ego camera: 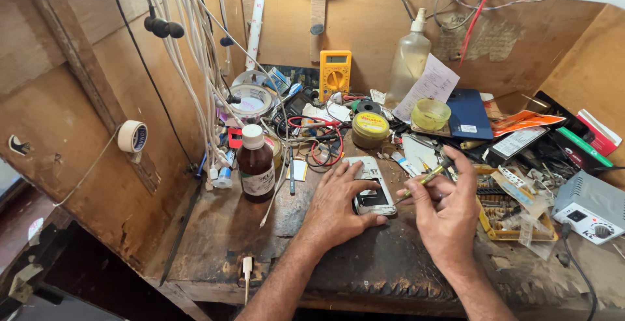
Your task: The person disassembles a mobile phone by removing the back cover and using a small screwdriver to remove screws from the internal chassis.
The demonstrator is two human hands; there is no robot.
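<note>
Pressing flat on the white, opened mobile phone (372, 187) is the left hand (338, 204), fingers spread and palm down, pinning the handset rather than closing around it. The phone is lying face-down at the middle of the worn wooden bench (221, 243), its back cover off and its dark inner bay showing, just right of the brown glass bottle with a white cap (255, 165). The right hand (446, 210) is pinching a slim yellow-handled screwdriver (426, 178) between thumb and fingers, closed firmly on the handle, with the tip angling down toward the phone's right edge (whether tip and phone are touching I cannot tell).

Judgement on technique: the left hand should be keeping steady downward pressure so the handset is not skating on the bench; the driver is best held near upright over the screw head, turning with fingertips only, light force, so that the tip is not slipping across the exposed board.

Count, left to right: one roll of pale tape (132, 136) hanging on the side wall; one brown bottle; one yellow multimeter (335, 73) leaning against the back panel; one round yellow-lidded tin (370, 129); one phone; one clear spray bottle (409, 60); one screwdriver; one grey box-shaped bench unit (589, 207) at far right. Two hands are working.
</note>
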